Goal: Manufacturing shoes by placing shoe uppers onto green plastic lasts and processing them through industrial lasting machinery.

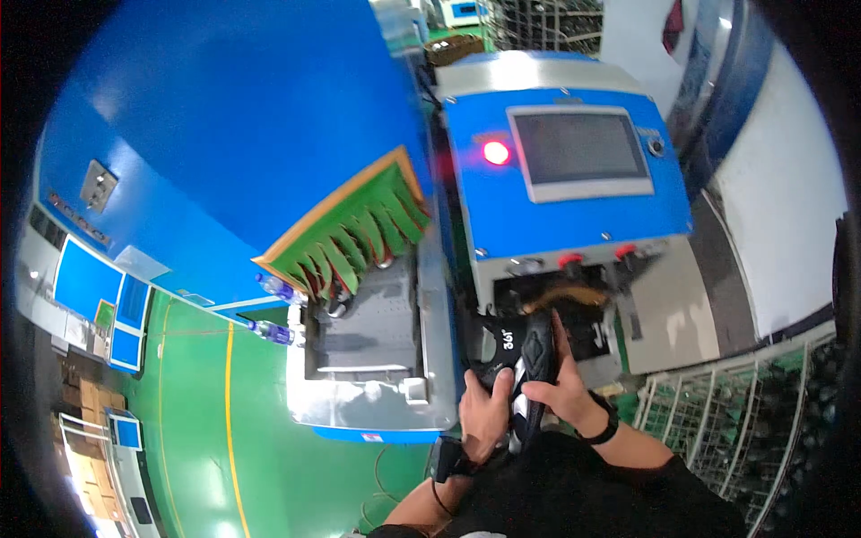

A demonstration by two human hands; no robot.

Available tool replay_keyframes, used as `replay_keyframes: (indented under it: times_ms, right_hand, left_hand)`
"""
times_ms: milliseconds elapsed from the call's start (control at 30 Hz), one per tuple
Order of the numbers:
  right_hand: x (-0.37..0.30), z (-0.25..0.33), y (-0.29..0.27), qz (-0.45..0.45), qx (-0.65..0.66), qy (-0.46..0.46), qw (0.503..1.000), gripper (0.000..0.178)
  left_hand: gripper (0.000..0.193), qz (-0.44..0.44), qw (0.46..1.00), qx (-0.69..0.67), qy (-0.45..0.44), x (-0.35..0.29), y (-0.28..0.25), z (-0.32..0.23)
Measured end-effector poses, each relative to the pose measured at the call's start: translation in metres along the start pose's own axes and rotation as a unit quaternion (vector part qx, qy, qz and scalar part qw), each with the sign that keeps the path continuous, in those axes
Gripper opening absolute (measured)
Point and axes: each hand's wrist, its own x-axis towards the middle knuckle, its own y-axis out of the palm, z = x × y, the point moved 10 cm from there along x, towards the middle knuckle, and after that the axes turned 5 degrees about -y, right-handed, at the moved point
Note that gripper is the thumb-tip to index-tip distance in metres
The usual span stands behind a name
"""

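Note:
A black shoe [536,360] is between my two hands, in front of the blue-panelled machine [477,215]. Its dark sole faces right, and white markings show on the black upper at its left side. My left hand [484,414] grips the upper with the thumb on top. On the other side my right hand [567,394] is closed around the sole, its fingers reaching up along the edge. The shoe's upper end lies close to the machine's opening [583,336], where a brown curved part [569,296] shows. Whether the shoe touches the machine I cannot tell.
The machine's panel carries a dark screen [581,148], a lit red lamp [496,152] and red knobs [570,262]. At left, a conveyor [368,336] runs under a green flap curtain [354,238], with shoes [338,302] beneath its flaps. A wire rack [708,421] stands at lower right.

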Motion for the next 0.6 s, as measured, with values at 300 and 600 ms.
replay_keyframes:
  times_ms: [300,600]
  right_hand:
    - [-0.158,-0.126,-0.184,-0.154,0.117,0.322,0.927,0.082]
    - [-0.044,-0.005,-0.164,-0.101,-0.296,0.030,0.949,0.089]
  left_hand:
    - [0.032,0.138,0.984,-0.010,0.115,-0.071,0.090,0.011]
    - [0.041,0.311,0.949,0.052,-0.006,-0.036,0.119,0.050]
